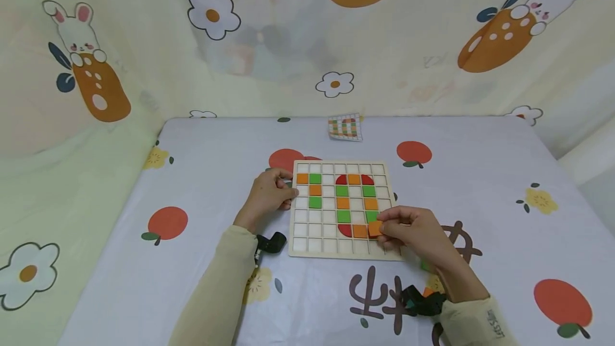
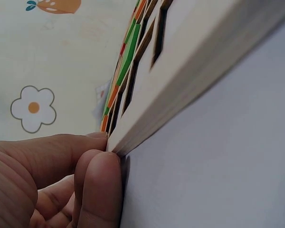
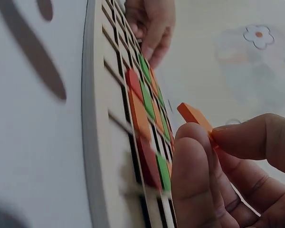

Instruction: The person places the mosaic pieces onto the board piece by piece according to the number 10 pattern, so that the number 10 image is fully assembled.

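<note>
A wooden grid board (image 1: pixel 307 252) lies on the table with red, green and orange tiles set in its cells. My right hand (image 1: pixel 415 231) pinches an orange square tile (image 1: pixel 375 228) between thumb and fingers, over the lower right of the board. In the right wrist view, the held tile (image 3: pixel 194 116) is tilted and raised above the board; a red rounded tile (image 3: pixel 148 164) sits in a cell below. My left hand (image 1: pixel 266 196) is at the board's left edge. Its thumb and fingertips (image 2: pixel 102 185) pinch the wooden rim (image 2: pixel 175 90).
A small printed card (image 1: pixel 345 127) with a coloured grid pattern stands behind the board. A green piece (image 1: pixel 425 265) and an orange piece (image 1: pixel 428 292) lie partly hidden by the right forearm. A patterned cloth covers the table (image 1: pixel 216 143), and a printed curtain (image 1: pixel 274 57) hangs behind it.
</note>
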Demonstrator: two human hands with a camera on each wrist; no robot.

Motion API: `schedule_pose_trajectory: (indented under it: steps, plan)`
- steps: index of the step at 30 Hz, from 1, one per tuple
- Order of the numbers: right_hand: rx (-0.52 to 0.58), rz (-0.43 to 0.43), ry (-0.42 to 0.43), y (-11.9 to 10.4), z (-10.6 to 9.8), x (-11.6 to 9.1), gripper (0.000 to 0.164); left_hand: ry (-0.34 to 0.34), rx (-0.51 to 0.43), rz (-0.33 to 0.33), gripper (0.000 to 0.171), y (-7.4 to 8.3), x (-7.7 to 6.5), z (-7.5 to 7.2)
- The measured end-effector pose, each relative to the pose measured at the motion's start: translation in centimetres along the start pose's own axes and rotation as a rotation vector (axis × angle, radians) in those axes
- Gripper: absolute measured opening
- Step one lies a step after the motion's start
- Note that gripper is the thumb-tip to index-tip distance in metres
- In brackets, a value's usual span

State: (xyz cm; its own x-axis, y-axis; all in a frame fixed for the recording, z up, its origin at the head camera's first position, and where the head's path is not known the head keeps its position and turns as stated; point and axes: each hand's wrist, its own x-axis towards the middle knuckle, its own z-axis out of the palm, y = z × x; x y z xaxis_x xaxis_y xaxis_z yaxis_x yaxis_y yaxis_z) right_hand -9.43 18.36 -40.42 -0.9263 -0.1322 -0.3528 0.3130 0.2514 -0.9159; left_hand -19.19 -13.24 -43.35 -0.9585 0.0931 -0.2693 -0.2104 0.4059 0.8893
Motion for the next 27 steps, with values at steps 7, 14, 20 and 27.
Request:
schedule_pose_trajectory:
  steps: [7, 14, 20, 27]
  plan:
    - [0.051, -0.003, -0.039, -1.1, 2.6, 2.1, 0.024, 0.002, -0.004, 0.009, 0.039, 0.0, 0.0, 0.0]
    - [0.032, 0.009, -0.049, -2.0, 4.8, 3.7, 0.023, 0.006, -0.004, 0.002, 0.039, 0.1, -0.1, 0.0]
    - [0.013, 0.019, -0.053, -2.5, 6.1, 4.8, 0.022, 0.006, -0.002, -0.01, 0.038, 0.3, -0.1, 0.1]
    - [-0.018, 0.038, -0.071, -3.0, 7.2, 6.0, 0.018, 0.006, 0.004, -0.009, 0.038, 0.1, -0.1, 0.1]
